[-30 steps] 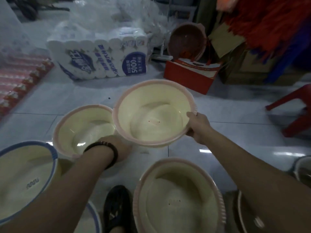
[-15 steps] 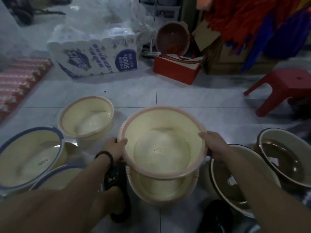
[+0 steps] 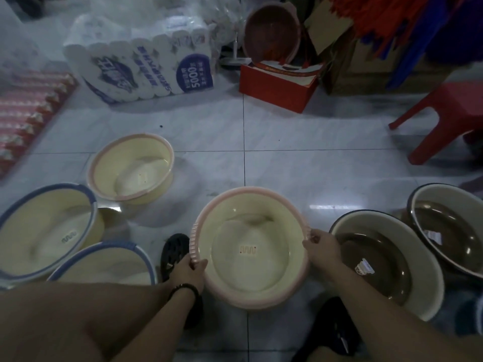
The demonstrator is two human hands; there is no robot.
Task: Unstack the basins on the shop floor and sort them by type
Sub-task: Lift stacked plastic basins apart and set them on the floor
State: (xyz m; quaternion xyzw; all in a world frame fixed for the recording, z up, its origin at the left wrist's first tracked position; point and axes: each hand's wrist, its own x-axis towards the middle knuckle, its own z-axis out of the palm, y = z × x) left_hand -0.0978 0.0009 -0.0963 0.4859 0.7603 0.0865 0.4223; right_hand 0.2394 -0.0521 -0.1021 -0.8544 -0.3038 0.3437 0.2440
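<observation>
A cream basin with a pink ribbed rim sits nested on another pink-rimmed basin on the floor in front of me. My left hand grips its left rim and my right hand grips its right rim. A smaller pink-rimmed cream basin stands on the tiles to the far left. Two blue-rimmed cream basins lie at the left. Two white basins with brown insides stand at the right.
My dark shoes flank the stack. Farther back are a tissue roll pack, a red box, a brown basin leaning upright, and a red stool at the right. Packaged goods line the left edge.
Both hands brought the pink-rimmed basin back from beside the smaller one and lowered it onto the pink-rimmed basin in front of me; it now sits fully nested.
</observation>
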